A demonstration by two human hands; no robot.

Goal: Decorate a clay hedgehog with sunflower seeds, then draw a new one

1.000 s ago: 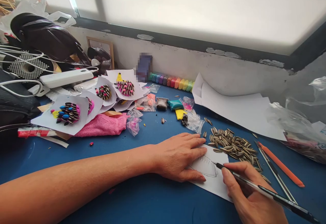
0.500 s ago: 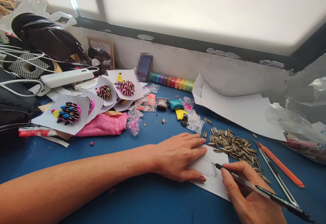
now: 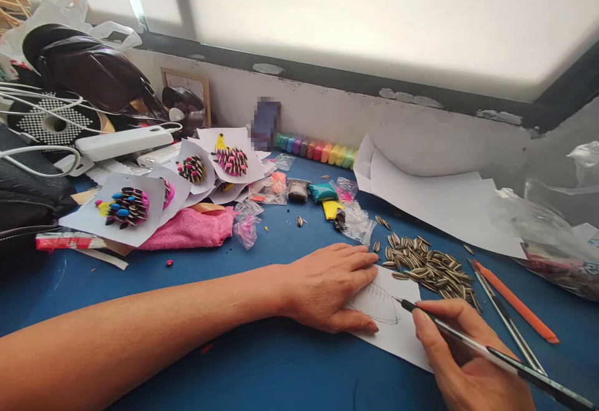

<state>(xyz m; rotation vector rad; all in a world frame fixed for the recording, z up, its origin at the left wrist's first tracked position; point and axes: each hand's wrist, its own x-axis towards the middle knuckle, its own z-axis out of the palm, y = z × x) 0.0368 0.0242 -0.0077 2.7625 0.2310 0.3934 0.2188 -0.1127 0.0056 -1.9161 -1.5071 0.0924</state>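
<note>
My left hand [image 3: 334, 289] lies flat with its fingers stretched out, pressing on the left part of a white sheet of paper [image 3: 405, 342]. On that paper is a line drawing [image 3: 377, 302], a rounded outline with small marks inside; my hand covers part of it. A black-and-clear pen [image 3: 461, 336] is pinched in my right hand [image 3: 472, 361], its tip just right of the outline. I cannot tell whether the tip touches the paper. Striped sunflower seeds [image 3: 428, 264] are heaped just beyond the paper, between both hands.
An orange tool [image 3: 519, 305] and a silver pen-like tool [image 3: 508, 323] lie at right. Behind are white sheets [image 3: 435, 205] and coloured clay packs [image 3: 322, 193]. At left, seed-studded clay figures on paper [image 3: 126, 208] rest by a pink towel [image 3: 187, 230], a white power strip [image 3: 124, 143] and cables.
My right hand and the pen have shifted slightly right and toward me, the tip moving off the outline's right end. My left hand stays in place.
</note>
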